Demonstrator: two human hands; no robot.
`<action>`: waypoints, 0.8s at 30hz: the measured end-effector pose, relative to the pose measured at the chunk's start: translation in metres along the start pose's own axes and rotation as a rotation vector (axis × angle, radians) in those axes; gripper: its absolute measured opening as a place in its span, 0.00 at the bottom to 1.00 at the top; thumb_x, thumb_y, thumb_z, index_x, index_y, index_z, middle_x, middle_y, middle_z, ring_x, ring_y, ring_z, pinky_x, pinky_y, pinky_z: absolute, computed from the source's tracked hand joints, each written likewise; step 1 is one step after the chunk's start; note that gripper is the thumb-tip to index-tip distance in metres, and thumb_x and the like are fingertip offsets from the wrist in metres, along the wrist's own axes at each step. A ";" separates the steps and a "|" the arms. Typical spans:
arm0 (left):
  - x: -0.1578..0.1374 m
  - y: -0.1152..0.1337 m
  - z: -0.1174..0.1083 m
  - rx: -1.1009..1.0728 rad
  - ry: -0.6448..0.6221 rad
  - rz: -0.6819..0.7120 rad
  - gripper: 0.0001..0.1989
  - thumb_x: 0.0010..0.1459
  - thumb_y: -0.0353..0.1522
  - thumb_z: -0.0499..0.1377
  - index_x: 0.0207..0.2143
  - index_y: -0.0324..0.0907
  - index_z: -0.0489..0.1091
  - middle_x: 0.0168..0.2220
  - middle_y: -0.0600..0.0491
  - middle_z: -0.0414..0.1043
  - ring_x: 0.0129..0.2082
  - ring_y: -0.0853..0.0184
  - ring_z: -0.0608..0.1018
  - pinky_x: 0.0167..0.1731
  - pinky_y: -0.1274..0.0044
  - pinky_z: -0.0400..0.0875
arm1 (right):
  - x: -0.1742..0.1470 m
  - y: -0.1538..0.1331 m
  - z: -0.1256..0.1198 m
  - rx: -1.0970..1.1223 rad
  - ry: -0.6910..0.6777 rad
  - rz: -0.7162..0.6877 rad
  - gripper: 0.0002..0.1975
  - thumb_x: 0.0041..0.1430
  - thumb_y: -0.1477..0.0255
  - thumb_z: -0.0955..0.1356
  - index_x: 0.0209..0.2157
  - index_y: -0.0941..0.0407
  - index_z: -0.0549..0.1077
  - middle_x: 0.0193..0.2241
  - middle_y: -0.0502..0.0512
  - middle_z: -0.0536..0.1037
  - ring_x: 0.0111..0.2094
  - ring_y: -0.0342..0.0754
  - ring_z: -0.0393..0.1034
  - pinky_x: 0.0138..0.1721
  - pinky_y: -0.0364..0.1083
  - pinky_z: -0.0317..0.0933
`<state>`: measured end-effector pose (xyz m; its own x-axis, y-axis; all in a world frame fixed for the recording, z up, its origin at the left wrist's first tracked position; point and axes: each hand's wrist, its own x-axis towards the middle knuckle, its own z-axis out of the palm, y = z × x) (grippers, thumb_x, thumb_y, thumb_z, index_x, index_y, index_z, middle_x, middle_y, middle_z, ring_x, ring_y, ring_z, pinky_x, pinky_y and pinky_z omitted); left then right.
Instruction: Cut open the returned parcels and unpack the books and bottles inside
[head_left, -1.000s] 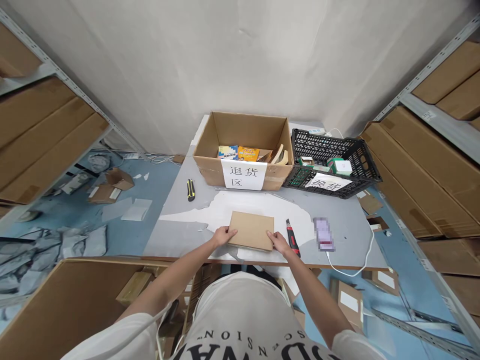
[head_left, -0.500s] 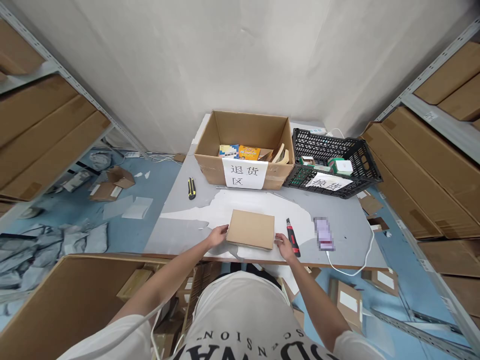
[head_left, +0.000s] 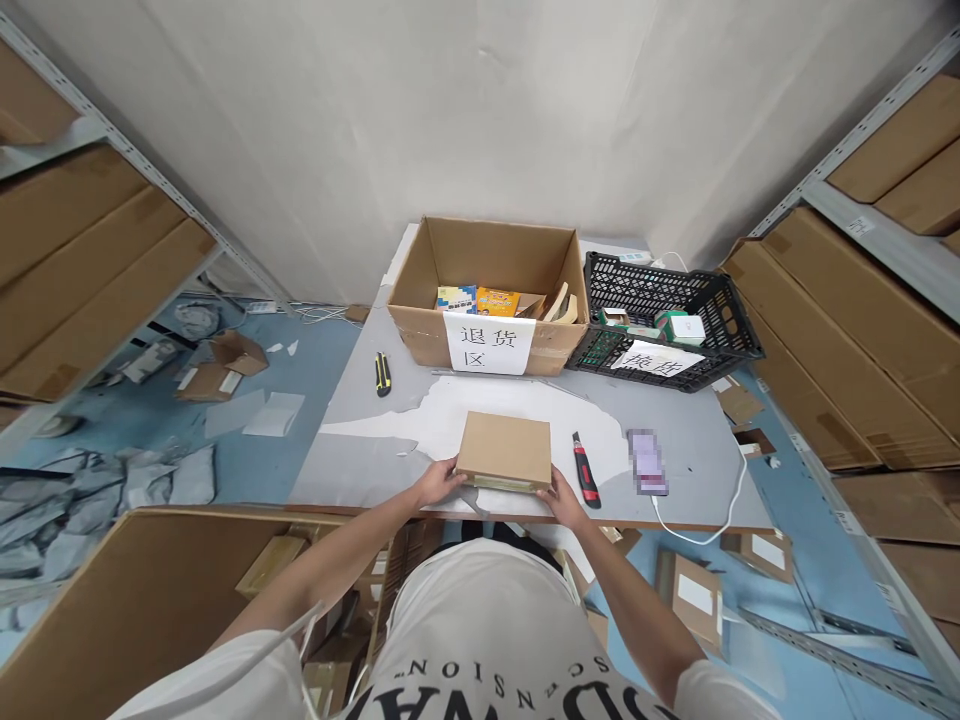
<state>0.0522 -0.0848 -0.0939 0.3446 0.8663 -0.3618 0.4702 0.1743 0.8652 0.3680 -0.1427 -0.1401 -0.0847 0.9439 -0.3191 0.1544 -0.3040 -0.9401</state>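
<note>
A small closed cardboard box is in front of me near the table's front edge, its near side tipped up a little so that the tape along it shows. My left hand grips its left near corner. On the opposite corner, my right hand holds it with the fingers at the side and underneath. Just right of that hand lies a red and black utility knife. Another utility knife, yellow and black, rests farther off to the left.
An open carton with books and a paper sign stands at the table's back. Beside it is a black plastic crate holding small boxes. A phone with a white cable lies at right. Shelves of cartons flank the table.
Both hands have closed in on the box's near corners and now grip it. The box's near edge has risen slightly, showing more of its front side.
</note>
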 end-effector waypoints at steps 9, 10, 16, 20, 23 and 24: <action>0.017 0.044 -0.023 0.301 0.194 -0.033 0.29 0.57 0.53 0.47 0.20 0.39 0.70 0.18 0.53 0.67 0.24 0.65 0.70 0.26 0.76 0.59 | 0.021 -0.070 -0.025 -0.331 0.069 0.042 0.19 0.57 0.52 0.62 0.35 0.54 0.69 0.38 0.57 0.78 0.41 0.54 0.72 0.45 0.50 0.64; 0.019 0.046 -0.023 0.303 0.194 -0.048 0.30 0.56 0.53 0.47 0.18 0.40 0.68 0.17 0.54 0.66 0.23 0.66 0.69 0.25 0.76 0.58 | 0.024 -0.073 -0.026 -0.386 0.086 0.062 0.20 0.57 0.51 0.61 0.32 0.54 0.68 0.36 0.57 0.77 0.39 0.54 0.72 0.43 0.50 0.63; 0.030 0.039 -0.019 0.255 0.206 -0.166 0.30 0.53 0.56 0.50 0.13 0.42 0.63 0.15 0.53 0.64 0.22 0.66 0.68 0.25 0.76 0.57 | 0.034 -0.065 -0.022 -0.439 0.074 0.173 0.23 0.57 0.48 0.59 0.27 0.54 0.67 0.31 0.54 0.75 0.35 0.50 0.69 0.39 0.47 0.61; 0.041 0.031 -0.021 0.151 0.185 -0.227 0.30 0.49 0.58 0.54 0.13 0.43 0.64 0.15 0.53 0.65 0.23 0.65 0.71 0.26 0.76 0.61 | 0.038 -0.063 -0.019 -0.316 0.085 0.242 0.24 0.54 0.47 0.62 0.27 0.54 0.67 0.30 0.54 0.76 0.35 0.49 0.70 0.39 0.46 0.63; 0.050 0.025 -0.023 0.051 0.177 -0.284 0.29 0.45 0.58 0.58 0.16 0.41 0.68 0.17 0.52 0.69 0.25 0.64 0.74 0.26 0.77 0.65 | 0.042 -0.066 -0.019 -0.140 0.054 0.325 0.24 0.53 0.46 0.64 0.29 0.54 0.67 0.33 0.55 0.77 0.37 0.49 0.72 0.37 0.45 0.66; 0.053 0.024 -0.023 0.033 0.176 -0.295 0.29 0.44 0.59 0.58 0.17 0.41 0.69 0.18 0.51 0.70 0.25 0.64 0.74 0.26 0.77 0.66 | 0.042 -0.068 -0.019 -0.096 0.047 0.345 0.24 0.52 0.46 0.64 0.30 0.54 0.67 0.35 0.57 0.77 0.38 0.49 0.72 0.37 0.45 0.67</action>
<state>0.0627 -0.0241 -0.0846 0.0453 0.8487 -0.5269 0.5559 0.4167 0.7192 0.3724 -0.0795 -0.0875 0.0335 0.7935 -0.6077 0.2583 -0.5942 -0.7617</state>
